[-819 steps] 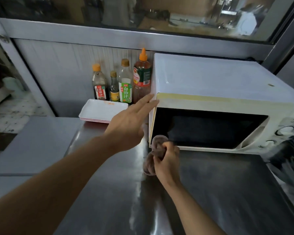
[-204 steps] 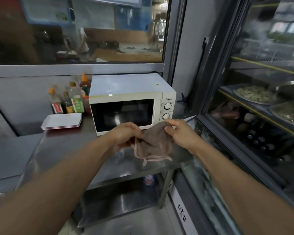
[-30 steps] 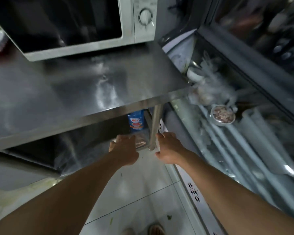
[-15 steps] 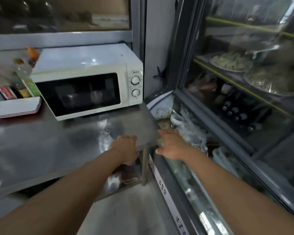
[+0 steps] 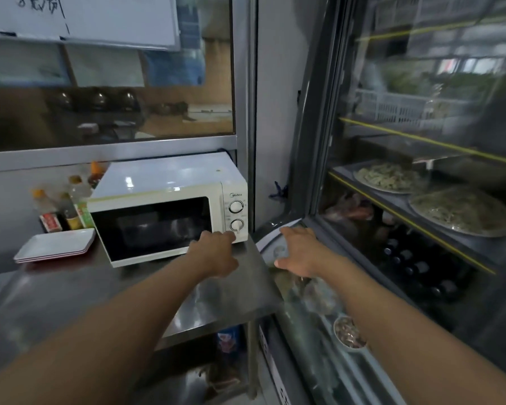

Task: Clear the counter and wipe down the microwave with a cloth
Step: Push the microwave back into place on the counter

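A white microwave [image 5: 170,206] with a dark door and two knobs stands on the steel counter [image 5: 105,299] against the back wall. My left hand [image 5: 216,252] reaches to its lower right front corner, just under the lower knob, fingers pointing at it and holding nothing. My right hand [image 5: 297,252] hovers with fingers spread beyond the counter's right edge, over the glass top of the display case. The cloth is on neither hand nor the counter; a dark crumpled thing on the lower shelf [image 5: 222,375] may be it.
White trays [image 5: 56,244] are stacked left of the microwave, with several sauce bottles [image 5: 67,206] behind them. A glass-fronted chiller [image 5: 421,200] with plates of food and bottles fills the right. A blue packet [image 5: 227,339] sits under the counter.
Both hands rose from the counter's front right corner and reached forward: the left to the microwave's lower right corner, the right over the display case. The view lifted. The cloth left my hands earlier.
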